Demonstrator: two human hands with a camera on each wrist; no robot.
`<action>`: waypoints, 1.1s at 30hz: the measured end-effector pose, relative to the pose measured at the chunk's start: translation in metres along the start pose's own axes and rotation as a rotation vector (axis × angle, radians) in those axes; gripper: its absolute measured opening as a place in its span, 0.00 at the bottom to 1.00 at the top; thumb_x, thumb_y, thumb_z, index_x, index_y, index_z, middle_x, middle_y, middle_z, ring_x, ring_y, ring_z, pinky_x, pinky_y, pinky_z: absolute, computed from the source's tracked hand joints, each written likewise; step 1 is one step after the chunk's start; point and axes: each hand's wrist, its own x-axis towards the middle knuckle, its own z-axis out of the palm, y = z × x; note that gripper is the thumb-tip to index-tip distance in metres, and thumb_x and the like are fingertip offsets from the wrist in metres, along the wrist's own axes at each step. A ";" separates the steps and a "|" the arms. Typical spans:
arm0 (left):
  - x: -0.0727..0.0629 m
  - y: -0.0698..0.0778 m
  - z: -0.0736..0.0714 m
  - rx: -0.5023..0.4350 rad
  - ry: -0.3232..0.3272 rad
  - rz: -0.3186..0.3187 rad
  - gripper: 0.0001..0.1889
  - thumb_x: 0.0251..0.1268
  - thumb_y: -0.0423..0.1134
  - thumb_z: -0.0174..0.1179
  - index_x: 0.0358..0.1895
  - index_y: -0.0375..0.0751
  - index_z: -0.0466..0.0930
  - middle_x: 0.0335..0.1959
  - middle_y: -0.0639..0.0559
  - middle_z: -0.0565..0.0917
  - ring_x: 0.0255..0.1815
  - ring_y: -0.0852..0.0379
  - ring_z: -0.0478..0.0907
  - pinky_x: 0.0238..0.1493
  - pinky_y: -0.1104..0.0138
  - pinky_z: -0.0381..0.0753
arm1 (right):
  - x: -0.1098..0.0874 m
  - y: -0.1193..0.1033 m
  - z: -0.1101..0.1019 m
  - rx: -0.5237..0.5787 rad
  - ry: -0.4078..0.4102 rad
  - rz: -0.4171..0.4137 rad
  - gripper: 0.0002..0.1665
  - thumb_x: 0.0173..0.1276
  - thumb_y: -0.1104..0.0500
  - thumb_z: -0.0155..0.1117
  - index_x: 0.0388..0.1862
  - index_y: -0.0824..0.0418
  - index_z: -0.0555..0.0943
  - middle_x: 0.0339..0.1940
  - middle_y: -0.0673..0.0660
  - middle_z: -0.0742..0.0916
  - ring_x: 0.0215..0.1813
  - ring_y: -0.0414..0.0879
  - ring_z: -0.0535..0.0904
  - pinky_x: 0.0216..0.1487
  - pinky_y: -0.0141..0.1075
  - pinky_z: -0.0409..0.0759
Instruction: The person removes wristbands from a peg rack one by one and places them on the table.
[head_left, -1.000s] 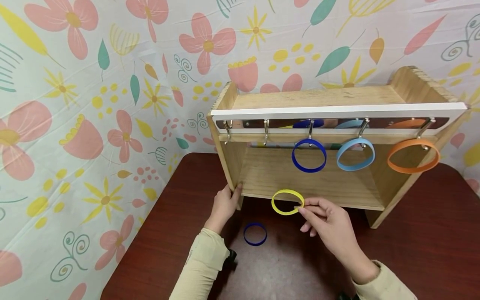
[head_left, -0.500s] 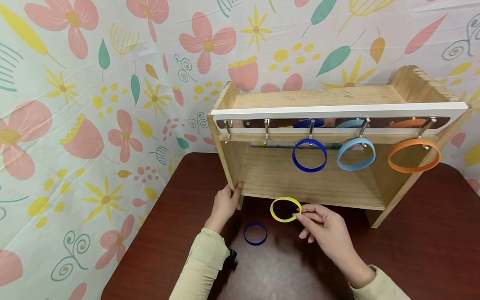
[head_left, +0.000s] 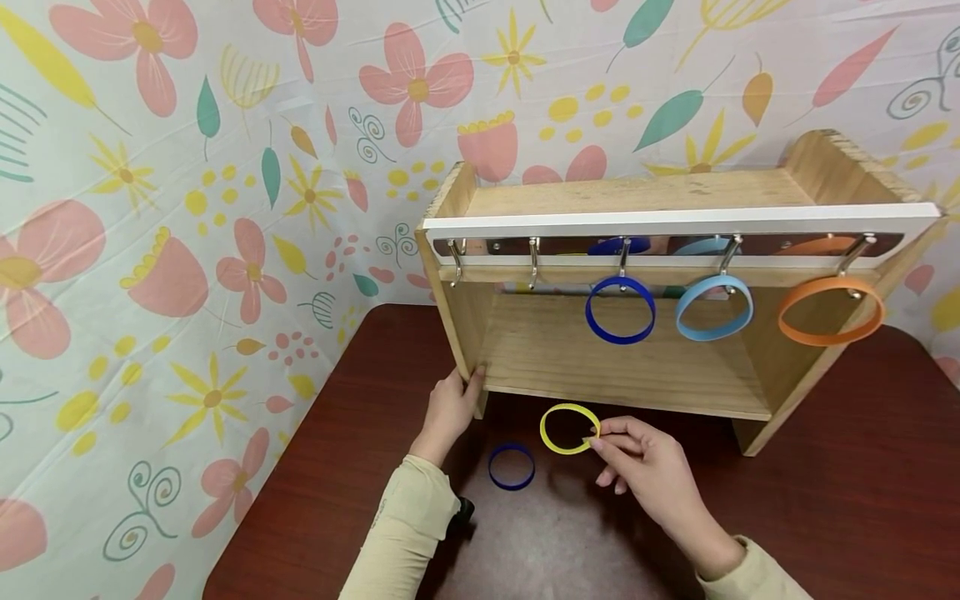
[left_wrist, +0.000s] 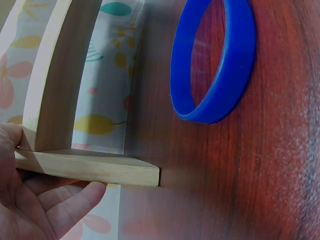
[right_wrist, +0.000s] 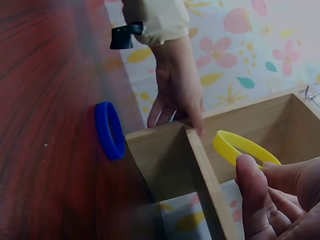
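A yellow silicone wristband [head_left: 570, 429] is pinched between thumb and fingers of my right hand [head_left: 652, 467], in front of the wooden shelf's [head_left: 600, 342] lower board. My left hand [head_left: 447, 408] grips the shelf's left side panel [left_wrist: 90, 167] near its foot, thumb at the front edge and fingers on the outer side. Between the hands, a dark blue wristband [head_left: 512, 467] lies on the table; the left wrist view shows this blue band [left_wrist: 240, 65] close up. Three bands hang from hooks: a blue one [head_left: 621, 333], a light blue one [head_left: 714, 333] and an orange one [head_left: 832, 337].
A white rail [head_left: 675, 221] with a row of metal hooks runs along the shelf's upper front. The two left hooks [head_left: 534, 262] carry no band. The shelf stands on a dark red wooden table [head_left: 322, 467] against a flower-printed cloth [head_left: 300, 167].
My right hand has come down and slightly left with the yellow wristband, away from the shelf board. The left hand keeps its grip in place.
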 end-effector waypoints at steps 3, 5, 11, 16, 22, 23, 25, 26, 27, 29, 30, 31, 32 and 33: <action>0.000 0.000 0.000 0.003 0.001 -0.004 0.20 0.77 0.52 0.48 0.51 0.38 0.79 0.31 0.43 0.85 0.25 0.54 0.82 0.25 0.63 0.78 | 0.000 0.004 0.001 -0.003 -0.010 0.008 0.14 0.67 0.60 0.67 0.46 0.68 0.79 0.35 0.58 0.89 0.21 0.49 0.83 0.22 0.38 0.80; 0.000 -0.001 0.000 0.003 0.002 -0.005 0.21 0.77 0.53 0.48 0.50 0.38 0.79 0.31 0.43 0.85 0.26 0.53 0.82 0.26 0.62 0.79 | 0.000 0.007 0.001 -0.003 -0.016 0.012 0.14 0.67 0.60 0.67 0.45 0.69 0.79 0.34 0.57 0.89 0.21 0.49 0.82 0.22 0.38 0.80; -0.001 0.000 -0.001 0.005 0.005 -0.005 0.21 0.77 0.53 0.48 0.49 0.39 0.79 0.31 0.44 0.85 0.26 0.52 0.82 0.27 0.60 0.79 | -0.001 0.014 0.003 0.002 -0.035 0.054 0.14 0.66 0.61 0.68 0.45 0.69 0.79 0.33 0.57 0.89 0.21 0.49 0.82 0.22 0.37 0.79; 0.000 -0.001 -0.001 0.000 0.000 -0.008 0.21 0.77 0.54 0.48 0.49 0.39 0.79 0.31 0.44 0.85 0.27 0.53 0.82 0.28 0.61 0.79 | -0.001 0.019 0.003 0.006 -0.044 0.084 0.15 0.66 0.60 0.68 0.46 0.70 0.78 0.34 0.59 0.89 0.21 0.49 0.82 0.22 0.37 0.79; 0.000 0.001 -0.001 -0.002 -0.002 -0.018 0.21 0.77 0.54 0.48 0.50 0.40 0.79 0.31 0.46 0.85 0.28 0.53 0.82 0.28 0.61 0.80 | -0.001 0.026 0.005 0.012 -0.054 0.114 0.14 0.66 0.62 0.68 0.45 0.71 0.78 0.36 0.64 0.88 0.21 0.49 0.82 0.22 0.37 0.79; 0.000 0.001 -0.001 -0.003 -0.003 -0.018 0.21 0.77 0.54 0.48 0.51 0.40 0.79 0.30 0.46 0.85 0.27 0.54 0.82 0.28 0.61 0.80 | -0.001 0.028 0.005 0.010 -0.058 0.116 0.14 0.67 0.62 0.67 0.45 0.71 0.78 0.36 0.64 0.88 0.21 0.49 0.82 0.22 0.37 0.79; -0.001 0.001 -0.001 -0.006 -0.003 -0.015 0.21 0.77 0.53 0.48 0.50 0.39 0.79 0.29 0.47 0.84 0.26 0.54 0.81 0.28 0.61 0.79 | -0.001 0.030 0.006 0.011 -0.064 0.125 0.14 0.67 0.63 0.67 0.45 0.71 0.78 0.36 0.64 0.88 0.21 0.49 0.82 0.21 0.37 0.79; -0.001 0.002 -0.001 -0.007 -0.001 -0.014 0.21 0.77 0.53 0.48 0.50 0.39 0.79 0.28 0.47 0.84 0.26 0.54 0.81 0.28 0.61 0.79 | -0.001 0.032 0.006 0.010 -0.066 0.132 0.13 0.67 0.63 0.67 0.45 0.71 0.78 0.36 0.64 0.88 0.21 0.49 0.82 0.21 0.37 0.79; -0.001 0.002 -0.002 -0.007 0.001 -0.013 0.21 0.77 0.53 0.48 0.50 0.39 0.79 0.28 0.47 0.84 0.26 0.54 0.81 0.27 0.61 0.79 | -0.001 0.033 0.007 0.009 -0.069 0.137 0.13 0.67 0.63 0.67 0.45 0.70 0.78 0.36 0.64 0.88 0.21 0.49 0.82 0.21 0.37 0.79; -0.001 0.003 -0.002 -0.007 0.003 -0.012 0.21 0.77 0.53 0.48 0.50 0.39 0.79 0.28 0.47 0.84 0.26 0.54 0.81 0.27 0.61 0.79 | -0.001 0.035 0.007 0.007 -0.077 0.142 0.13 0.66 0.63 0.67 0.45 0.70 0.78 0.35 0.63 0.88 0.21 0.49 0.82 0.21 0.37 0.79; -0.001 0.003 -0.002 -0.008 0.004 -0.011 0.21 0.77 0.53 0.48 0.50 0.39 0.80 0.28 0.46 0.84 0.25 0.54 0.81 0.27 0.61 0.79 | -0.001 0.036 0.007 0.008 -0.080 0.149 0.13 0.66 0.62 0.68 0.45 0.70 0.78 0.35 0.63 0.88 0.20 0.49 0.82 0.20 0.37 0.79; -0.001 0.003 -0.001 -0.008 0.005 -0.012 0.21 0.77 0.53 0.48 0.50 0.39 0.80 0.28 0.46 0.84 0.26 0.54 0.81 0.27 0.61 0.79 | -0.001 0.036 0.008 0.004 -0.086 0.149 0.14 0.66 0.62 0.68 0.45 0.70 0.78 0.35 0.63 0.89 0.20 0.49 0.82 0.20 0.37 0.78; -0.001 0.003 -0.001 -0.006 0.007 -0.012 0.21 0.77 0.53 0.48 0.50 0.39 0.80 0.28 0.46 0.84 0.26 0.53 0.81 0.27 0.60 0.79 | -0.001 0.037 0.008 0.001 -0.087 0.153 0.14 0.66 0.62 0.68 0.45 0.70 0.79 0.34 0.62 0.89 0.20 0.49 0.82 0.20 0.37 0.78; -0.001 0.003 -0.001 -0.005 0.008 -0.012 0.21 0.77 0.53 0.48 0.50 0.39 0.80 0.29 0.45 0.85 0.26 0.53 0.81 0.28 0.60 0.79 | -0.001 0.037 0.008 -0.004 -0.091 0.154 0.15 0.66 0.61 0.68 0.45 0.70 0.79 0.34 0.62 0.89 0.20 0.49 0.82 0.20 0.37 0.78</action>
